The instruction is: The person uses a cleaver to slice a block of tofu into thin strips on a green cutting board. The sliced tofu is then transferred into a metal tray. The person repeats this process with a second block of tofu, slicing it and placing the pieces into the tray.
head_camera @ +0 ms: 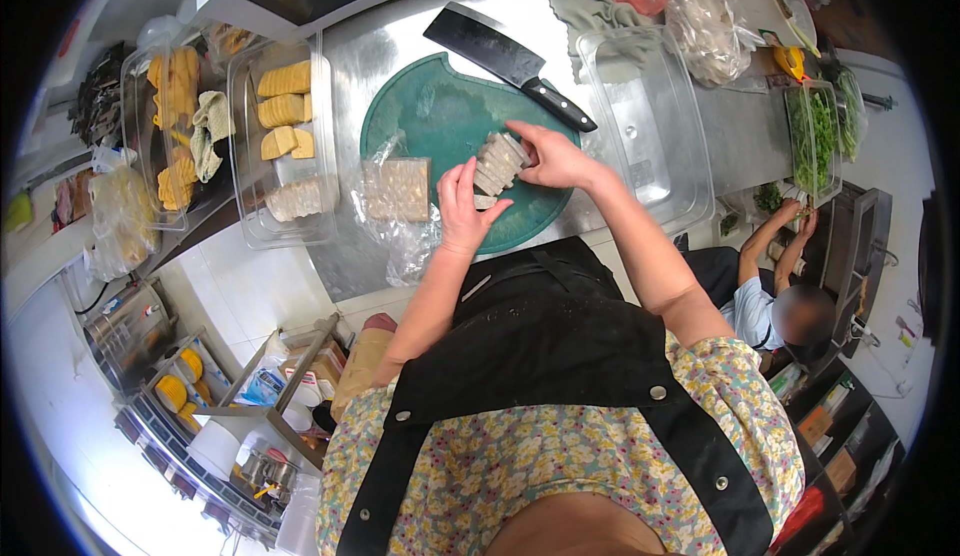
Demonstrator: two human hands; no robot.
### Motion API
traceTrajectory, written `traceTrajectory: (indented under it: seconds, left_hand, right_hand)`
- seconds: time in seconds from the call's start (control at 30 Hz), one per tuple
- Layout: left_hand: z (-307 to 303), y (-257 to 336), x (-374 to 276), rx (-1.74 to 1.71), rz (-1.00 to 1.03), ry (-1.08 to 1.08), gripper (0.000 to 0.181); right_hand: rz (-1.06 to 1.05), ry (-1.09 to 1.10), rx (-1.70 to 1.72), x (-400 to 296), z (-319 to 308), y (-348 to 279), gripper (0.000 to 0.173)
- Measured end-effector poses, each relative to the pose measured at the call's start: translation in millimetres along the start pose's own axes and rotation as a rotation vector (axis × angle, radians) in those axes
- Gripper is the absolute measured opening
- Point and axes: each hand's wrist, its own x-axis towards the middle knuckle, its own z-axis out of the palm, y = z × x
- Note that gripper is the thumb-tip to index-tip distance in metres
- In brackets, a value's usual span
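Observation:
Between my left hand (463,209) and my right hand (553,157) is a row of greyish, speckled food slices (496,163). The fingers of both hands press against the row's two ends. Under them lies a green cutting board (457,109), rounded and notched at its far edge. An uncut block of the same speckled food (397,188) sits at the board's left edge, partly in clear plastic wrap (412,252). Beyond the board rests a cleaver (495,49), its black handle pointing towards the right. One small loose piece (484,201) shows beside my left thumb.
Left of the board, a clear plastic tub (328,143) holds yellow slices (285,79) and grey slices (294,199). A second clear tub (697,128) stands right. A grey-green cloth (577,12) lies behind. Far right, a co-worker (750,308) handles greens near a tub of leafy herbs (812,139).

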Motion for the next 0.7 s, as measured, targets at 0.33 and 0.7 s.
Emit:
traceTrajectory:
  seconds: [0.33,0.7]
  left_hand:
    - [-10.5,-1.3,8.3,0.048,0.013,-0.148,0.098]
    - [-23.8,16.1,17.6,0.344,-0.082,-0.262,0.098]
  right_hand:
    - [-0.125,-0.046,-0.449,6.6,10.1,-22.5,0.092]
    - [-0.372,-0.005,-0.514,14.9,17.6,-18.2,0.071]
